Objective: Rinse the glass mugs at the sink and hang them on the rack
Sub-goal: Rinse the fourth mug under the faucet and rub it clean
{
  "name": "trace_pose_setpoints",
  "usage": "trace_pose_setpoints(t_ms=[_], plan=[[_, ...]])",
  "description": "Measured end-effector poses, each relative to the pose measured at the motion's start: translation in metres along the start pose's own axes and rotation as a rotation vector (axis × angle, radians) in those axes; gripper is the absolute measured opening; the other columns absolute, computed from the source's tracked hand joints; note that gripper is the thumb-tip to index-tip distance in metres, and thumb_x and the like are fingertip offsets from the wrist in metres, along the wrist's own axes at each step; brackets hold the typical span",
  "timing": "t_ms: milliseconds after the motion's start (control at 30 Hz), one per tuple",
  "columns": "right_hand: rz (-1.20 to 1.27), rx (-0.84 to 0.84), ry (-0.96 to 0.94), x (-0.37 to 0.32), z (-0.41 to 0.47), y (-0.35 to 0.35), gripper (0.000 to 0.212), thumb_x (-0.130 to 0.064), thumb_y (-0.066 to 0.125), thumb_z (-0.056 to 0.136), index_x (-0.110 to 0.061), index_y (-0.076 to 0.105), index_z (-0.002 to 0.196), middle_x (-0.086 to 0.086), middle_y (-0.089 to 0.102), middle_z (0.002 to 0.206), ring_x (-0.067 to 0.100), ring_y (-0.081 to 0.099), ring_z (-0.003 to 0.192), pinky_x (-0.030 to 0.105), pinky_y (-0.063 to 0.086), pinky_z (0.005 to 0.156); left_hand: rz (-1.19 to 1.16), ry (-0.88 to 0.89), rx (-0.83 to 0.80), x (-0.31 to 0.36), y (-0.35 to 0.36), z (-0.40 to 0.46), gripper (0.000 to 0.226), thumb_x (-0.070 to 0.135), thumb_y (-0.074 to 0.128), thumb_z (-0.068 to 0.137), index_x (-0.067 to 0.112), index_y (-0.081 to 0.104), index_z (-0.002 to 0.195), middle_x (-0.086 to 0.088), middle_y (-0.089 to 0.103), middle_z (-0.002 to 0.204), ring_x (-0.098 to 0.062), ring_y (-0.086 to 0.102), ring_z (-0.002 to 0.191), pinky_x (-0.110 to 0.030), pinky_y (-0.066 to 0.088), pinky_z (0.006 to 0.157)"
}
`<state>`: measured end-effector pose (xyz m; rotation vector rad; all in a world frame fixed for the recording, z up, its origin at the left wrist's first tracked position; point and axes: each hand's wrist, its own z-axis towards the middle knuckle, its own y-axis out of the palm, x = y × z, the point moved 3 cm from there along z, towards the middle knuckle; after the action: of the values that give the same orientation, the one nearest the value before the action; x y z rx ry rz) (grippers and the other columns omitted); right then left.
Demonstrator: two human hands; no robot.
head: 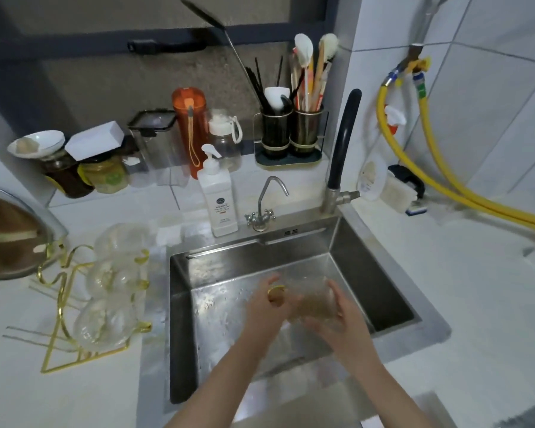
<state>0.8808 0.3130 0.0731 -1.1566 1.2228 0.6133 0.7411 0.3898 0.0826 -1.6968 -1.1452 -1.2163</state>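
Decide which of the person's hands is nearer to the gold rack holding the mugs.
Left. The left hand is over the sink on the side toward the gold rack; the right hand is farther away, beyond the held mug.

A single head-worn wide-angle view looks forward and steeply down, close above the steel sink (337, 242) at centre; gold mug rack (62, 307) at nine o'clock, black-spouted faucet (342, 143) at one o'clock.

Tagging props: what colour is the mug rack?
Gold wire rack, left of the sink; head view.
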Motion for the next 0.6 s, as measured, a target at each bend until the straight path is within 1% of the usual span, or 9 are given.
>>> trace_pose_setpoints(t_ms=[67, 133, 167, 233, 300, 400, 467, 533, 600], plan=[[-0.042, -0.001, 0.011, 0.005, 0.014, 0.002, 0.08, -0.022, 0.086, 0.065, -0.028, 0.044, 0.133, -0.011, 0.061, 0.111, -0.001, 0.061, 0.102, 0.031, 0.052, 0.095, -0.01, -0.025, -0.033, 0.001, 0.004, 0.011, 0.048, 0.01, 0.068, 0.083, 0.025, 0.047, 0.124, 0.004, 0.061, 0.093, -0.01, 0.061, 0.08, -0.027, 0.056, 0.07], [-0.058, -0.029, 0.024, 0.011, 0.023, 0.001, 0.087, -0.039, 0.083, 0.062, -0.035, 0.041, 0.137, -0.005, 0.055, 0.122, 0.008, 0.058, 0.111, 0.04, 0.051, 0.098, -0.026, -0.057, -0.032, 0.002, 0.006, 0.022, 0.045, 0.01, 0.066, 0.084, 0.023, 0.048, 0.123, 0.003, 0.059, 0.091, -0.011, 0.059, 0.078, -0.029, 0.057, 0.068], [-0.06, -0.036, 0.035, 0.016, 0.027, -0.001, 0.087, -0.041, 0.082, 0.062, -0.038, 0.04, 0.138, -0.004, 0.053, 0.124, 0.009, 0.058, 0.11, 0.04, 0.051, 0.097, -0.033, -0.089, -0.015, 0.002, 0.007, 0.027, 0.041, 0.013, 0.066, 0.085, 0.023, 0.049, 0.12, 0.004, 0.058, 0.091, -0.012, 0.059, 0.078, -0.034, 0.058, 0.068], [-0.061, -0.04, 0.052, 0.021, 0.032, -0.003, 0.077, -0.033, 0.082, 0.068, -0.044, 0.043, 0.134, -0.005, 0.051, 0.125, 0.01, 0.059, 0.109, 0.038, 0.053, 0.094, -0.04, -0.154, 0.028, 0.001, 0.008, 0.036, 0.035, 0.025, 0.069, 0.083, 0.023, 0.051, 0.113, 0.006, 0.059, 0.091, -0.017, 0.062, 0.08, -0.043, 0.058, 0.072], [-0.066, -0.046, 0.066, 0.022, 0.039, -0.004, 0.069, -0.03, 0.079, 0.073, -0.048, 0.044, 0.129, -0.005, 0.051, 0.127, 0.011, 0.057, 0.113, 0.036, 0.056, 0.091, -0.051, -0.218, 0.052, 0.0, 0.011, 0.043, 0.03, 0.034, 0.068, 0.083, 0.022, 0.055, 0.107, 0.003, 0.062, 0.092, -0.022, 0.064, 0.081, -0.043, 0.058, 0.071], [-0.12, -0.037, 0.066, 0.031, 0.057, -0.009, 0.071, -0.059, 0.072, 0.066, -0.044, 0.046, 0.13, -0.004, 0.055, 0.125, 0.01, 0.058, 0.111, 0.033, 0.056, 0.09, -0.062, -0.309, 0.032, 0.002, 0.018, 0.053, 0.018, 0.038, 0.063, 0.085, 0.023, 0.056, 0.093, -0.003, 0.063, 0.094, -0.024, 0.063, 0.079, -0.037, 0.058, 0.066], [-0.192, -0.025, 0.061, 0.036, 0.068, -0.012, 0.075, -0.072, 0.064, 0.062, -0.041, 0.047, 0.129, -0.006, 0.058, 0.121, 0.008, 0.059, 0.108, 0.031, 0.055, 0.091, -0.047, -0.337, 0.024, 0.002, 0.022, 0.059, 0.017, 0.038, 0.062, 0.086, 0.023, 0.055, 0.086, -0.005, 0.062, 0.091, -0.024, 0.061, 0.076, -0.039, 0.057, 0.067], [-0.257, -0.02, 0.068, 0.038, 0.079, -0.015, 0.073, -0.071, 0.062, 0.063, -0.036, 0.05, 0.126, -0.006, 0.061, 0.114, 0.008, 0.061, 0.102, 0.027, 0.053, 0.089, -0.032, -0.339, 0.013, 0.002, 0.026, 0.064, 0.02, 0.041, 0.06, 0.087, 0.022, 0.055, 0.085, -0.004, 0.063, 0.088, -0.025, 0.062, 0.075, -0.043, 0.057, 0.071], [-0.36, -0.034, 0.062, 0.041, 0.09, -0.017, 0.063, -0.061, 0.064, 0.068, -0.029, 0.052, 0.122, -0.004, 0.064, 0.109, 0.009, 0.063, 0.095, 0.026, 0.054, 0.085, -0.033, -0.358, 0.005, 0.002, 0.031, 0.067, 0.026, 0.046, 0.059, 0.087, 0.021, 0.056, 0.091, -0.005, 0.065, 0.088, -0.023, 0.063, 0.067, -0.044, 0.058, 0.072]])
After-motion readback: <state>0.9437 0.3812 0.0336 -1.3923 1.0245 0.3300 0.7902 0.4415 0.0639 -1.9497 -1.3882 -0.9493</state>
